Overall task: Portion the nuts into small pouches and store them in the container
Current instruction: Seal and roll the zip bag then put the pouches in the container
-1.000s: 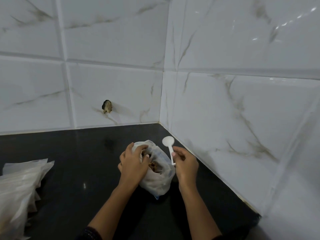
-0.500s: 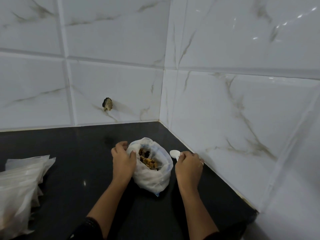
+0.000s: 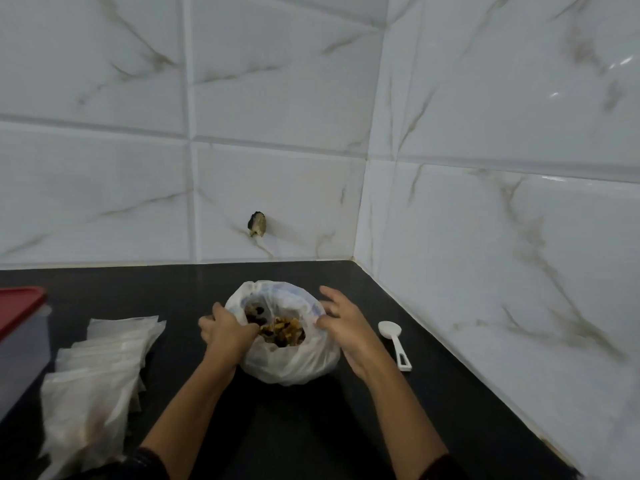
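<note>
White marble tiles (image 3: 277, 98) back a black worktop (image 3: 277, 427). At the far left stands a container (image 3: 20, 358) with a red lid (image 3: 17, 306), and beside it lies a stack of pouches (image 3: 104, 368). Next, the left grip (image 3: 228, 332) clenches the near-left rim of the bag (image 3: 291, 365), whose nuts (image 3: 284, 332) show in its open mouth. On the opposite rim the right grip (image 3: 343, 323) pinches the plastic, other fingers spread. Just right of it lies the spoon (image 3: 394, 344), bowl toward the wall, handle toward the person, so the right grip looks the nearer one for scooping.
</note>
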Tool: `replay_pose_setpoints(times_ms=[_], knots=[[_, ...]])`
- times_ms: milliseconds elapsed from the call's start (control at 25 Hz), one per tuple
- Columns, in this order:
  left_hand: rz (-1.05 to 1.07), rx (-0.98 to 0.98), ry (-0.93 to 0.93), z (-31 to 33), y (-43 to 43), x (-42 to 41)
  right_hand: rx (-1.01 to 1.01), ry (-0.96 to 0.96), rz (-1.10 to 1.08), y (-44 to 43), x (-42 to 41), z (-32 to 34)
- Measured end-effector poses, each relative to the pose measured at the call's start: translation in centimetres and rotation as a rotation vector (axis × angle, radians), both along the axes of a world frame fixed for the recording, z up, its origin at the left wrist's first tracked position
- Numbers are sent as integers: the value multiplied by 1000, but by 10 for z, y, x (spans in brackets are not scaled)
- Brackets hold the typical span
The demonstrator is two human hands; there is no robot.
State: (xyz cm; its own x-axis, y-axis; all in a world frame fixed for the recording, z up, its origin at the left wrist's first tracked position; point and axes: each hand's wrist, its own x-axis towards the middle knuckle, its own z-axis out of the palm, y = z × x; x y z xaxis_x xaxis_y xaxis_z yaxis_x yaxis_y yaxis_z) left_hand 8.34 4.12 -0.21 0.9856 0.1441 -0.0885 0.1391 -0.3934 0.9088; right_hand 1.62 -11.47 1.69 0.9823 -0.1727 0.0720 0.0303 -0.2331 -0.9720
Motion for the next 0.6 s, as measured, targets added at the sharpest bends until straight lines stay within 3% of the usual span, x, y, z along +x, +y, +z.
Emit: replay_pose_setpoints(times_ms=[120, 200, 280, 440, 600], knots=[[39, -244, 44, -7, 20, 13, 582, -29, 61, -2, 19, -7], [19, -479, 92, -4, 30, 18, 745, -38, 116, -12, 22, -10], [-11, -624, 123, -3, 36, 21, 596, 17, 163, -18, 18, -18], [-44, -593, 43, 0, 41, 20, -154, 8, -143, -6, 13, -30], [-125, -486, 28, 0, 45, 16, -403, -84, -244, -2, 14, -21]])
